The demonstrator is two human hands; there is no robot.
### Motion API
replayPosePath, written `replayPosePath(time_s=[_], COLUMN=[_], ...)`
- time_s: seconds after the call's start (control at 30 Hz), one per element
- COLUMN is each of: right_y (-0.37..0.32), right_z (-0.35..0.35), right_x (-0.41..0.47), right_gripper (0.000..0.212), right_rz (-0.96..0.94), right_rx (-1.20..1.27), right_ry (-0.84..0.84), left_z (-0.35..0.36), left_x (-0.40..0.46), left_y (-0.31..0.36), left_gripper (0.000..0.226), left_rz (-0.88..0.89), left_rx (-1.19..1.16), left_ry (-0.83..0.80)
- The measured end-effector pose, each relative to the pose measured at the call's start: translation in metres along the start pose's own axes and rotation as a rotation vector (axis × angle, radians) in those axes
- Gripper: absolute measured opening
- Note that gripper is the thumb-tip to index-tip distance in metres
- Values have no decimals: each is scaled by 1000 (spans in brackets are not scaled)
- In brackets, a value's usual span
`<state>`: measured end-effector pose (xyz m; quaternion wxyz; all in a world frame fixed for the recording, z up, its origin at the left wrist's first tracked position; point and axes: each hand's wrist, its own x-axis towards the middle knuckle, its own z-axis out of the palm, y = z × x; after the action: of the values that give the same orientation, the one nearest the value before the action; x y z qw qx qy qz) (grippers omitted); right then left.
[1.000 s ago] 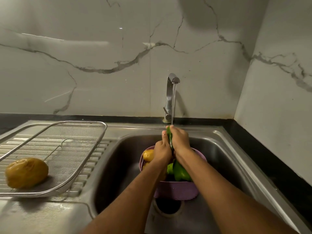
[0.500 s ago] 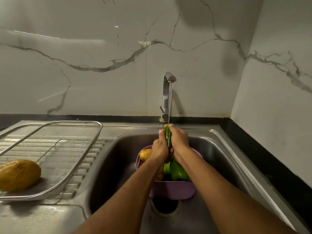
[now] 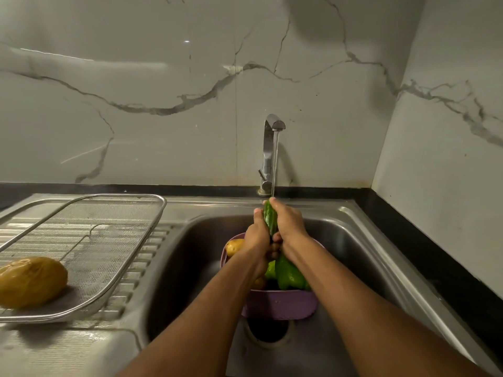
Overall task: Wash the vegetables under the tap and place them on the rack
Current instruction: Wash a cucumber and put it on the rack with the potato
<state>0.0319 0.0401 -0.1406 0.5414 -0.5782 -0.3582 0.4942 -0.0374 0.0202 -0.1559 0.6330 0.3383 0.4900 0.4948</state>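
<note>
**Cucumber under the stream, both hands clasped on it**

Grip: left hand [image 3: 260, 231] and right hand [image 3: 289, 223] press in from either side of 1 long green vegetable, seemingly a cucumber [image 3: 270, 217], palms and curled fingers closed round its middle and lower part. It stands near upright, tip directly under the water falling from the tap [image 3: 270, 153], over the far middle of the sink [image 3: 362, 240].

Handling, as judged: firm, stiff, moderately light, but wet and smooth, so slippery. Best held round the mid-body with a full wrap; a pinch at the tapered tip would likely squirt it loose.

Outward: directly below the hands sits a purple colander [image 3: 280, 304] in the basin, holding a green pepper [image 3: 290, 276] and a potato [image 3: 234, 247] at its left rim; other contents are hidden by the forearms.

Far left, on the ribbed drainboard, lies the wire mesh rack [image 3: 103, 240] with 1 potato [image 3: 31, 281] at its near-left end. The rest of the mesh is free. Its raised rim and the sink's left edge are the only things to clear.
</note>
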Motion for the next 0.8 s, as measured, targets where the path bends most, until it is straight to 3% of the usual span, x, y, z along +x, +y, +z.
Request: replayPosePath(time_s=[0.17, 0.33, 0.57, 0.7, 0.8], right_y=[-3, 2, 1, -4, -4], right_z=[1, -1, 2, -6, -7], right_x=[3, 7, -3, 1, 2], right_gripper=[44, 34, 40, 51, 56], right_rz=[17, -18, -237, -175, -80], right_rx=[30, 86, -27, 18, 22], right_ry=[64, -29, -45, -34, -62], left_z=[3, -2, 0, 1, -4], left_x=[-2, 4, 13, 12, 15], left_y=[-2, -4, -9, -9, -12], left_gripper=[63, 66, 48, 37, 41], left_rz=[7, 60, 248, 463, 531], left_rx=[34, 127, 190, 236, 287], left_ry=[-17, 40, -45, -95, -56])
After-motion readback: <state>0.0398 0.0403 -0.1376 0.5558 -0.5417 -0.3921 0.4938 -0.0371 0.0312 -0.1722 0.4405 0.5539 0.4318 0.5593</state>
